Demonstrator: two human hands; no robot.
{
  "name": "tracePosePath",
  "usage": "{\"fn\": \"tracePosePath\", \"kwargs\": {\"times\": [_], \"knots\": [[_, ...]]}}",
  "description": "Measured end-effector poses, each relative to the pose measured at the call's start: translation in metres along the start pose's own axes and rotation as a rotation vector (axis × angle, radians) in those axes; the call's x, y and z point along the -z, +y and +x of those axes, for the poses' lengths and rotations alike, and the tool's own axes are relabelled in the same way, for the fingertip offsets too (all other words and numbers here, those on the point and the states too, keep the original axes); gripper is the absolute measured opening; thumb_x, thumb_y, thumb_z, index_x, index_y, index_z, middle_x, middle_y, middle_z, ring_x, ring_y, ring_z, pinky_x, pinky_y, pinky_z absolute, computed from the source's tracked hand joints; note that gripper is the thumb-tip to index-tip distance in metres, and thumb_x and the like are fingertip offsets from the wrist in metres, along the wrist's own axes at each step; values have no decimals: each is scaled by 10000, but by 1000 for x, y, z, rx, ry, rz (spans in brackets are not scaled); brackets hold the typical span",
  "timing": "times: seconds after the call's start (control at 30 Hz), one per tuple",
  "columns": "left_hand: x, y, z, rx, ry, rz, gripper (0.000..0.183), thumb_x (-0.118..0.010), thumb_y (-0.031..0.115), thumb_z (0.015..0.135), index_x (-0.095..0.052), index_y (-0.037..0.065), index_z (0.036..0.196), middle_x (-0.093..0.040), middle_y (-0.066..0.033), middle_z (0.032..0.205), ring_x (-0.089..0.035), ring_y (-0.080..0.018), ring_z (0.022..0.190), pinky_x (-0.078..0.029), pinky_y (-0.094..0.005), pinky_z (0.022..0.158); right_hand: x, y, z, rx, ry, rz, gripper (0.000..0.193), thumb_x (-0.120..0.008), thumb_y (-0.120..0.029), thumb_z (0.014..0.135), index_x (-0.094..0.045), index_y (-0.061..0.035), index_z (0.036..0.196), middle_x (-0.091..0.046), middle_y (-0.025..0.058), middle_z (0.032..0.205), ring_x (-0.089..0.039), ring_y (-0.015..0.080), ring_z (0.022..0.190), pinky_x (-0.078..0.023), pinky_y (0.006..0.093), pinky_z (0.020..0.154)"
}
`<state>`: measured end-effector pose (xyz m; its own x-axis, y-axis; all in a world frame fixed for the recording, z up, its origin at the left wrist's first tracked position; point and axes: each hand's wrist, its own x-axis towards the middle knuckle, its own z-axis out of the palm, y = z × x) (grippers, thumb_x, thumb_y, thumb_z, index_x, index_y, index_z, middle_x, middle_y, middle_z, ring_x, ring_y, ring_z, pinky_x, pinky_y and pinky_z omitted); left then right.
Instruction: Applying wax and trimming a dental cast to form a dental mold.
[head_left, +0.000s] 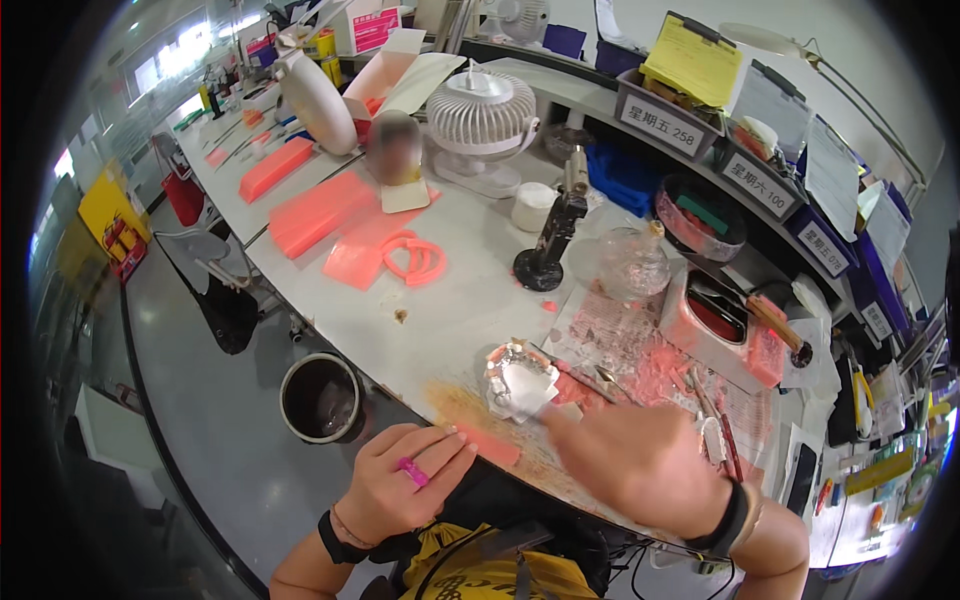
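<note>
Left hand [405, 475]: fingers [445, 448] lay side by side over the left end of a pink strip [495, 448] at the counter [370, 325] edge; thumb hidden, so grip could not be told. Right hand [645, 455]: fingers curled, motion-blurred; whether they held anything could not be told. Tooth model [522, 382] sat just beyond and left of the right fingers. Bucket [320, 398] stood left of the left fingers.
</note>
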<state>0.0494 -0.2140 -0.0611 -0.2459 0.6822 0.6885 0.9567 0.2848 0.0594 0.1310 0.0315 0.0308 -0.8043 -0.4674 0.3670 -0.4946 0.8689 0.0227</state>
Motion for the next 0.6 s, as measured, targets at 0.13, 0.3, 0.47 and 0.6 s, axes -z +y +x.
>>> {"fn": "tracePosePath", "kwargs": {"times": [0.13,0.3,0.47,0.6], "knots": [[-1,13,-6,57,50,-29,280,-723,-5,675,-724,31,953,-667,-59,998,-666,-229,872,-548,-347,687,-11,-17,2,54,-102,0,409,-658,-93,726,-649,6,1122,-501,8,700,-564,141,582,-442,301,476],[-16,22,-7,60,94,-88,253,-741,-5,700,-710,21,950,-664,-84,1000,-672,-257,903,-592,-378,773,-25,-16,11,101,-49,89,389,-655,-101,742,-661,7,1116,-498,7,712,-562,126,599,-449,286,492],[-17,24,-6,75,74,-106,252,-743,14,725,-714,4,975,-657,-85,1007,-657,-257,941,-586,-374,795,-29,-14,13,118,-71,117,377,-648,-83,757,-651,23,1119,-532,21,747,-575,135,609,-458,294,500],[-16,25,-8,122,-2,-98,291,-737,31,753,-712,-1,1041,-643,-85,1056,-636,-254,1007,-567,-385,855,-22,-4,23,205,-115,95,370,-641,-93,766,-653,34,1113,-566,34,774,-583,153,618,-469,296,511]]}}
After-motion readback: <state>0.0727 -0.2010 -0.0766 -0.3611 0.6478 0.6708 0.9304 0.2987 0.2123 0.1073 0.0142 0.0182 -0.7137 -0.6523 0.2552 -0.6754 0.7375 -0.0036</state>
